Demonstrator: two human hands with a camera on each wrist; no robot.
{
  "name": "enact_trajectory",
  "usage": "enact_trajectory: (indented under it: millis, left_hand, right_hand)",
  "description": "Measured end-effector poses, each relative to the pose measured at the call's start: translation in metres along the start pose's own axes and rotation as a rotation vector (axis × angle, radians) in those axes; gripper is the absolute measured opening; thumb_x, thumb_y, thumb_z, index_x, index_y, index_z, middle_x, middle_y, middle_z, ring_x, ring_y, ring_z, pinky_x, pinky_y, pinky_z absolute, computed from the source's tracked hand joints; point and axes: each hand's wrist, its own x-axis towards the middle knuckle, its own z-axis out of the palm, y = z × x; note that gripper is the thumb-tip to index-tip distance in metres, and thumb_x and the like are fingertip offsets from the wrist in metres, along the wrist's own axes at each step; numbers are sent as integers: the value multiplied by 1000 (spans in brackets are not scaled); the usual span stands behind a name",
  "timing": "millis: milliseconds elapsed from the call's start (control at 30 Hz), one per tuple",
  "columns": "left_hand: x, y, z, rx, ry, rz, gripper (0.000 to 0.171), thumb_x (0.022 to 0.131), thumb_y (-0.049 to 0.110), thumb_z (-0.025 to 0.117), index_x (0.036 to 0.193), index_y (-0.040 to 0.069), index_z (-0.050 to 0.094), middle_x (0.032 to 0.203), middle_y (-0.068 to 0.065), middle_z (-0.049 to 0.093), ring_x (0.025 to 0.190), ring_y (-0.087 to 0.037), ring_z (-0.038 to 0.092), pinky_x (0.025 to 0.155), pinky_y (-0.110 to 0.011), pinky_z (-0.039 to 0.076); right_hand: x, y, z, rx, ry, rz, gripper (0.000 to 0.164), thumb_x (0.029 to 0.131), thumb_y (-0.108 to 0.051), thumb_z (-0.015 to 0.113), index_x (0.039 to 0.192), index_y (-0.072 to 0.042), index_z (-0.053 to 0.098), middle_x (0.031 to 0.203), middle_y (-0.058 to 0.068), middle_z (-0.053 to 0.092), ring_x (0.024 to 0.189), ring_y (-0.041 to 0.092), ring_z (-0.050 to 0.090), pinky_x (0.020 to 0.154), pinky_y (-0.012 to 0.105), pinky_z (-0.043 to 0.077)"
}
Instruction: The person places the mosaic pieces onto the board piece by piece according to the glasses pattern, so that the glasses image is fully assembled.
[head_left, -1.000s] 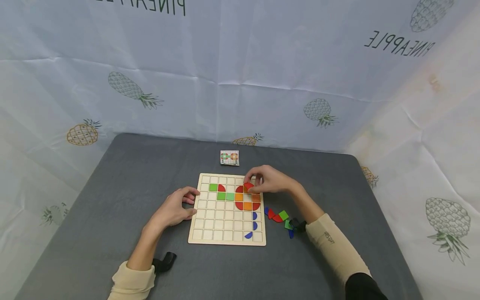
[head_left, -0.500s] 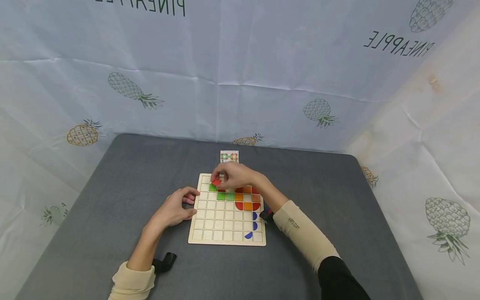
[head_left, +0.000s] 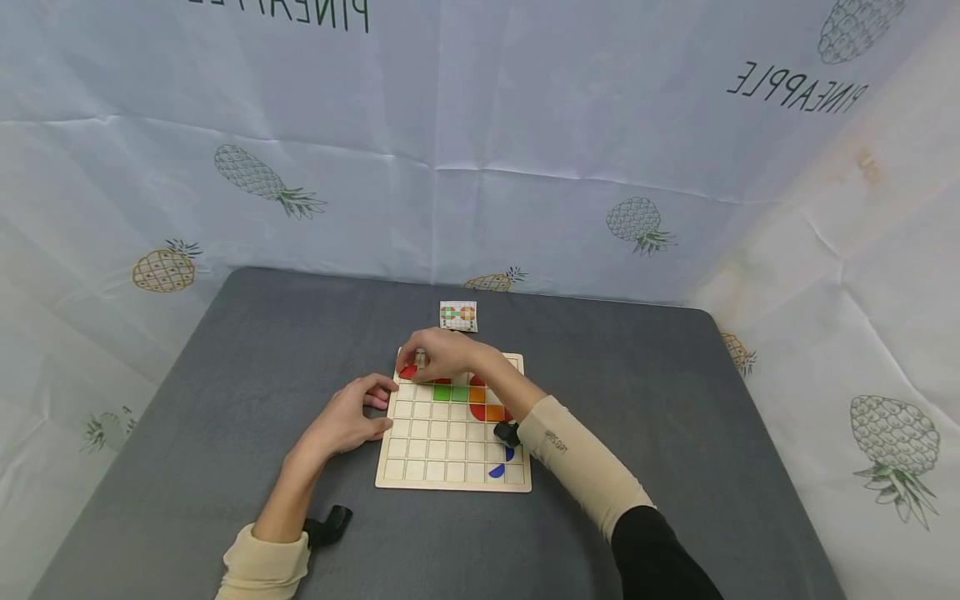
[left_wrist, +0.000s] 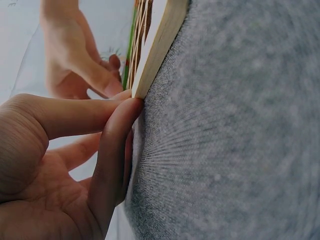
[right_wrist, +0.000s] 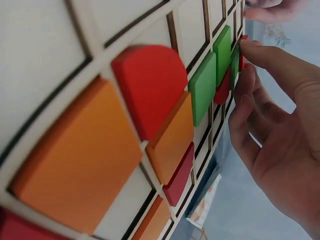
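Observation:
A wooden grid board [head_left: 423, 471] lies on the grey table, some of its cells filled with green, orange and red pieces. My right hand [head_left: 438, 352] reaches over its far left part and pinches a red quarter-circle piece [head_left: 407, 372] between thumb and fingers, at a cell by the left edge. In the right wrist view the fingers cover most of that piece. My left hand [head_left: 348, 417] touches the board's left edge with thumb and fingertips; the left wrist view shows them against the board's side [left_wrist: 162, 47]. Green squares [head_left: 451, 392] sit right of the pinched piece.
Beyond the board lies a small pattern card [head_left: 458, 315]. Blue half-round pieces [head_left: 497, 472] rest at the board's near right, partly behind the right wrist's black camera [head_left: 507, 433]. The right forearm hides loose pieces off the right side. A pineapple-print cloth [head_left: 525, 233] hangs behind the table.
My right hand has carried the red piece leftward, from above the board's right side to its far left. The left hand stays at the board's edge.

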Motion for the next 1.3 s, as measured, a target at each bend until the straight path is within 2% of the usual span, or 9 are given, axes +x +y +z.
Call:
enact_trajectory:
  millis: [100, 333, 567, 667, 833, 1067, 1300]
  left_hand:
    - [0, 0, 0, 0, 0, 9, 50, 87, -4, 81, 134, -1, 65, 119, -19, 67, 110, -32, 70, 73, -30, 60]
    - [0, 1, 0, -2, -3, -7, 50, 88, -4, 81, 135, -1, 65, 120, -19, 66, 111, -32, 68, 73, -30, 60]
    - [-1, 1, 0, -3, -3, -1, 50, 88, -3, 81, 135, -1, 65, 119, -19, 66, 110, -31, 68, 73, -30, 59]
    - [-1, 1, 1, -4, -1, 0, 49, 88, -3, 81, 134, -1, 65, 118, -19, 66, 109, -31, 68, 74, -30, 59]
    - [0, 1, 1, 8, 4, -4, 50, 87, -3, 81, 134, 0, 65, 117, -18, 65, 107, -29, 67, 74, -30, 58]
    - [1, 0, 3, 11, 14, -19, 49, 88, -5, 80, 134, 0, 65, 117, -17, 65, 108, -29, 66, 73, -29, 59]
    - [0, 1, 2, -5, -2, -9, 49, 88, -4, 80, 135, -1, 65, 119, -19, 64, 109, -32, 66, 71, -28, 59]
  right_hand:
    - [1, 0, 0, 7, -6, 10, 26, 100, -16, 77, 126, -13, 78, 129, 7, 73, 100, 16, 68, 87, 23, 55]
    - [0, 0, 0, 21, -9, 34, 21, 101, -14, 76, 121, -11, 81, 126, 7, 77, 86, 12, 68, 84, 22, 55]
    - [-5, 2, -2, 46, 10, 20, 22, 104, -13, 71, 124, -11, 81, 129, 7, 76, 91, 12, 69, 87, 22, 56]
    - [-13, 4, -5, 77, 35, 16, 23, 105, -13, 69, 126, -11, 80, 130, 9, 75, 88, 12, 69, 84, 22, 57]
    - [-35, 14, -10, 129, 66, 19, 24, 106, -16, 69, 126, -10, 80, 126, 10, 75, 80, 8, 66, 78, 20, 56]
    - [-83, 30, -16, 152, 120, 25, 21, 105, -18, 71, 123, -10, 80, 121, 8, 78, 92, 13, 73, 83, 24, 60]
    - [-131, 37, -21, 147, 99, 96, 19, 102, -16, 74, 119, -8, 81, 116, 6, 80, 87, 12, 69, 76, 24, 58]
